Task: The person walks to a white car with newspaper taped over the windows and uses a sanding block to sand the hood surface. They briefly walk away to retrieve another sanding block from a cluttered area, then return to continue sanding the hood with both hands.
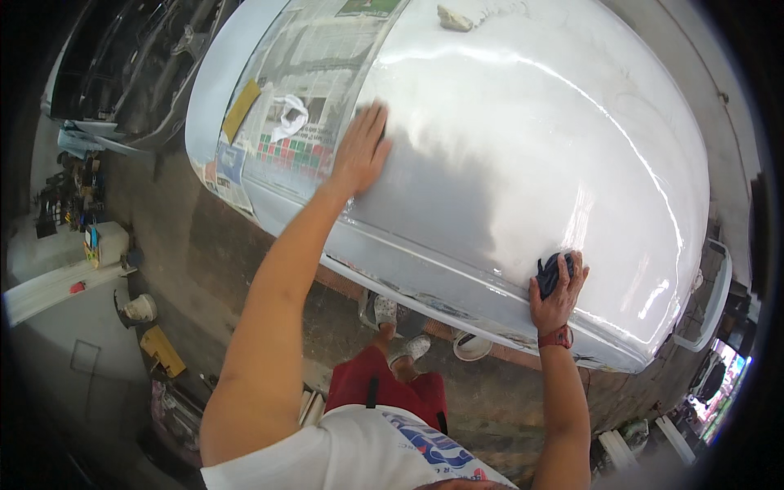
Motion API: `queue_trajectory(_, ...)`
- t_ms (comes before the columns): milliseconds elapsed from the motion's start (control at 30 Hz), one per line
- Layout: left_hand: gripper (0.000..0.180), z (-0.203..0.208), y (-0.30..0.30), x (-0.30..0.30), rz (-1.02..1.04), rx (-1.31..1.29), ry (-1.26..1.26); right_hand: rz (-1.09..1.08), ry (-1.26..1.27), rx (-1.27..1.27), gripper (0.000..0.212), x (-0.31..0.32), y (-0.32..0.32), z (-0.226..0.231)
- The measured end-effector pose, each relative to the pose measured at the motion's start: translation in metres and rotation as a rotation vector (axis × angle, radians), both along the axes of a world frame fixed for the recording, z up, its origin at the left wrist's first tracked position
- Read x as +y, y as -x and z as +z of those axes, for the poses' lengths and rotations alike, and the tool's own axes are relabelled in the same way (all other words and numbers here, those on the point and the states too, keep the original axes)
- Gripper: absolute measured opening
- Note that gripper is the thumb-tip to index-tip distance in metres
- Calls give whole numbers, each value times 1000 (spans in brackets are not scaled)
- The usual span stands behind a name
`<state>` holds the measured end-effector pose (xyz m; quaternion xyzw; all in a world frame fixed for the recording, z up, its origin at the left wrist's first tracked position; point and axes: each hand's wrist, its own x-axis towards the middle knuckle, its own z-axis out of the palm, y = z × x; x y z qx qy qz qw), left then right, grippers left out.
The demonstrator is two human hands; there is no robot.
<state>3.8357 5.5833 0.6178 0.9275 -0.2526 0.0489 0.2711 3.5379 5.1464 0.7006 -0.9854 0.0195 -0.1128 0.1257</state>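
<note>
My left hand [362, 153] lies flat on the glossy white car body [490, 122], its fingers stretched out and close together. It rests beside the edge of the newspaper [318, 82] that covers the window glass. Farther right, near the panel's lower edge, my right hand [558, 296] is closed on a dark cloth [549, 276], which is bunched up against the white surface. A red watch [556, 336] is on my right wrist. Bright light streaks and a dull grey shadow show on the panel between my hands.
A crumpled white cloth [290, 117] and a yellowish strip [241, 110] lie on the newspaper. A stone-like lump [454, 19] sits on the panel's far side. Below the car's edge stands a white bucket [472, 346]. Another dark vehicle [135, 69] is at far left.
</note>
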Motion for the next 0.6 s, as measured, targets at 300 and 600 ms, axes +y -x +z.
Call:
queue_trajectory(300, 70, -10, -25, 10, -32, 38, -38, 4, -16, 21, 83, -2, -2, 3)
queue_trajectory(600, 69, -17, -281, -92, 183, 38, -112, 28, -59, 34, 87, -5, -8, -3)
